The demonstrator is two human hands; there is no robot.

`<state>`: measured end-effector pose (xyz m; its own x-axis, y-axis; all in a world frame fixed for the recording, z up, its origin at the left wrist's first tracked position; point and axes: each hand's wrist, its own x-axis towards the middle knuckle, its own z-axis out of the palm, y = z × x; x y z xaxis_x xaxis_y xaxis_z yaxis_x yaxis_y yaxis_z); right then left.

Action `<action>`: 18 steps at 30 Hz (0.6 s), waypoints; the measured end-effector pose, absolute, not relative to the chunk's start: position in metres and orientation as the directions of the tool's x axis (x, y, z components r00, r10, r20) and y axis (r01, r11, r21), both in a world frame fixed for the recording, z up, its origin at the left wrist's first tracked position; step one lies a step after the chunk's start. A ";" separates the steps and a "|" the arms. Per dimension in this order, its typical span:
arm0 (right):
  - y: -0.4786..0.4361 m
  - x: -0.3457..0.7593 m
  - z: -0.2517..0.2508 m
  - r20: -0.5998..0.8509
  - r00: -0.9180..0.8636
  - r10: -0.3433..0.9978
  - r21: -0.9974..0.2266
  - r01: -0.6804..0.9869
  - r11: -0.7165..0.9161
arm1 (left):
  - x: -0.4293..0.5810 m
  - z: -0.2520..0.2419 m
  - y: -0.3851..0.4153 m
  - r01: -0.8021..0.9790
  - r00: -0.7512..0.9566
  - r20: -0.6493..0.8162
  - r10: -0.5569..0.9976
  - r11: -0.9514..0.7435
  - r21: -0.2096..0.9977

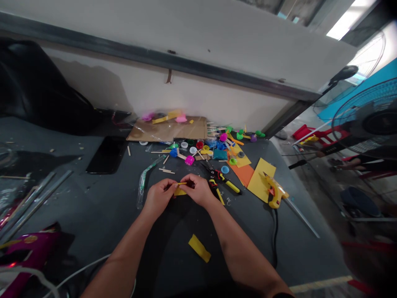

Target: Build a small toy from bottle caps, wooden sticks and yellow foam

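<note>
My left hand (159, 194) and my right hand (198, 189) meet over the dark table (93, 207), fingers pinched together. Between them they hold a small yellow piece (180, 191) with a thin yellow stick (182, 183) lying across its top. Each hand grips one end. A loose yellow strip (199, 248) lies on the table between my forearms. Pliers with red and yellow handles (221, 178) rest just right of my right hand.
A yellow glue gun (274, 191) lies at right on yellow sheets (262, 179), its black cord running toward me. Coloured bottle caps (204, 148), sticks and cardboard (169, 129) crowd the back. A black phone (107, 155) lies at left, a fan (369, 120) stands at right.
</note>
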<state>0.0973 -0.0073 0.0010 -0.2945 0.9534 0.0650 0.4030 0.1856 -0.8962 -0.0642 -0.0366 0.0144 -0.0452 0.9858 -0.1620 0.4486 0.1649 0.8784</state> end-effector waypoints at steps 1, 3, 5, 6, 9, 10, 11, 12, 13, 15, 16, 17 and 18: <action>-0.007 0.097 0.001 0.077 -0.293 0.953 -0.886 0.418 0.200 | -0.064 0.014 -0.037 0.443 -0.038 -0.166 0.985 0.165 0.881; -0.007 0.098 0.002 0.102 -0.297 0.949 -0.867 0.441 0.232 | -0.064 0.014 -0.037 0.432 -0.024 -0.171 0.985 0.165 0.887; -0.006 0.099 0.003 0.116 -0.303 0.946 -0.855 0.455 0.250 | -0.064 0.014 -0.037 0.428 -0.012 -0.163 0.987 0.152 0.891; -0.006 0.099 0.003 0.117 -0.305 0.945 -0.849 0.463 0.254 | -0.064 0.014 -0.037 0.423 -0.009 -0.155 0.988 0.145 0.895; -0.006 0.100 0.004 0.113 -0.303 0.946 -0.836 0.485 0.256 | -0.064 0.013 -0.038 0.346 -0.014 -0.151 0.988 0.147 0.927; -0.006 0.100 0.003 0.112 -0.304 0.946 -0.834 0.488 0.256 | -0.064 0.012 -0.038 0.313 -0.017 -0.157 0.987 0.154 0.937; -0.006 0.100 0.003 0.111 -0.305 0.946 -0.834 0.489 0.255 | -0.064 0.012 -0.038 0.290 -0.018 -0.162 0.987 0.160 0.943; -0.006 0.100 0.002 0.108 -0.308 0.945 -0.835 0.488 0.255 | -0.064 0.011 -0.038 0.283 -0.017 -0.163 0.986 0.161 0.946; -0.006 0.100 0.002 0.105 -0.310 0.945 -0.836 0.488 0.253 | -0.064 0.011 -0.037 0.292 -0.015 -0.160 0.987 0.158 0.943; -0.006 0.100 0.001 0.102 -0.310 0.945 -0.835 0.491 0.251 | -0.064 0.011 -0.037 0.343 -0.013 -0.152 0.988 0.147 0.928; -0.006 0.100 0.001 0.100 -0.310 0.945 -0.833 0.493 0.250 | -0.064 0.011 -0.037 0.373 -0.012 -0.149 0.989 0.143 0.917; -0.006 0.100 0.001 0.099 -0.311 0.945 -0.832 0.496 0.251 | -0.064 0.011 -0.037 0.400 -0.014 -0.145 0.989 0.139 0.906; -0.006 0.100 0.001 0.100 -0.313 0.945 -0.830 0.497 0.252 | -0.064 0.012 -0.037 0.427 -0.017 -0.141 0.990 0.135 0.894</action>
<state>0.1005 -0.0057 0.0009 -0.3129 0.9445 0.0997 0.4968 0.2523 -0.8304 -0.0645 -0.0366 0.0119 -0.0174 0.9899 -0.1410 0.4270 0.1348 0.8941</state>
